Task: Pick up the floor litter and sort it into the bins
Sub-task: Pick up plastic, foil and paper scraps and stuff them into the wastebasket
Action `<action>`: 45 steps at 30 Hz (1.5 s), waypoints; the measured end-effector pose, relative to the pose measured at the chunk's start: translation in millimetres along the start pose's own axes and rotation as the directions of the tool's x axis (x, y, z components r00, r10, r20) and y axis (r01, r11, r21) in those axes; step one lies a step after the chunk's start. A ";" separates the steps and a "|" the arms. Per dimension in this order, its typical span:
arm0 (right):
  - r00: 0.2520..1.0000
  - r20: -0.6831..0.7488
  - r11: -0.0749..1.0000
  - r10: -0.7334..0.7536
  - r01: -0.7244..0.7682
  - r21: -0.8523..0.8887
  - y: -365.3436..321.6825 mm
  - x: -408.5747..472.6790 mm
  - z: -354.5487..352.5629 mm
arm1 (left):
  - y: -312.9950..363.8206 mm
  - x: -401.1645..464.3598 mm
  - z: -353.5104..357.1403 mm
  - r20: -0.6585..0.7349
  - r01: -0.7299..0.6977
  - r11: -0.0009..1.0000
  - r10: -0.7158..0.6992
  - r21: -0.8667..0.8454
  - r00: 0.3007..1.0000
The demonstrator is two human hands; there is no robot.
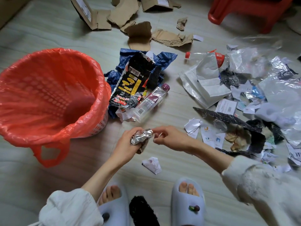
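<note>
My left hand (128, 144) grips a crumpled silver foil wrapper (142, 137) above the floor, just right of the red-lined basket bin (48, 95). My right hand (169, 137) is next to the wrapper's right end, its thumb and fingers pinching a small pale scrap. The bin stands open at the left, its red bag empty as far as I can see. A black and yellow snack packet (132, 84), a blue plastic bag (162, 57) and a clear bottle with a purple cap (149, 101) lie beside the bin.
Torn cardboard (123, 12) lies at the back. A heap of clear plastic, white paper and black scraps (244, 88) spreads to the right. A folded paper scrap (152, 163) lies before my slippers, a black piece (143, 211) between them. A red stool (250, 12) stands top right.
</note>
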State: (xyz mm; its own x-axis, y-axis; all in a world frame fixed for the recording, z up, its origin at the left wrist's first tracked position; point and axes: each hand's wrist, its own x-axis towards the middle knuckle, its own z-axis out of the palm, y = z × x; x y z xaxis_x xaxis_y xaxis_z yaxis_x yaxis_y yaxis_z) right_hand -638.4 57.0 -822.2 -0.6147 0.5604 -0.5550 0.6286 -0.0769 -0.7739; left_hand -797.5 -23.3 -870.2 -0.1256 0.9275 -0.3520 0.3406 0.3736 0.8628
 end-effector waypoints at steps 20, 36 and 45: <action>0.994 0.110 0.692 0.002 0.078 -0.718 109.3 37.7 119.1 | -56.4 -22.8 -13.7 -0.033 0.280 0.927 -0.281 0.250 0.959; 0.807 0.584 0.451 -0.088 0.555 -0.699 123.7 -7.4 193.3 | -51.2 -32.5 -5.3 -0.268 0.208 0.934 -0.129 0.291 0.955; 0.962 0.266 0.634 -0.058 0.241 -0.734 129.5 16.6 152.5 | -53.6 -23.3 -4.4 -0.189 0.217 0.940 -0.170 0.264 0.967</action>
State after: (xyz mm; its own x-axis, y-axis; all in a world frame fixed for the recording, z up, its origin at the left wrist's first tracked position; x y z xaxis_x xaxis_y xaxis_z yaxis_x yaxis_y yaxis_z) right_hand -639.9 -69.4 -978.2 -0.7544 0.3246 -0.5705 0.6006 0.6919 -0.4006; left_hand -816.9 -64.9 -906.7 -0.3559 0.8355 -0.4187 0.5388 0.5495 0.6385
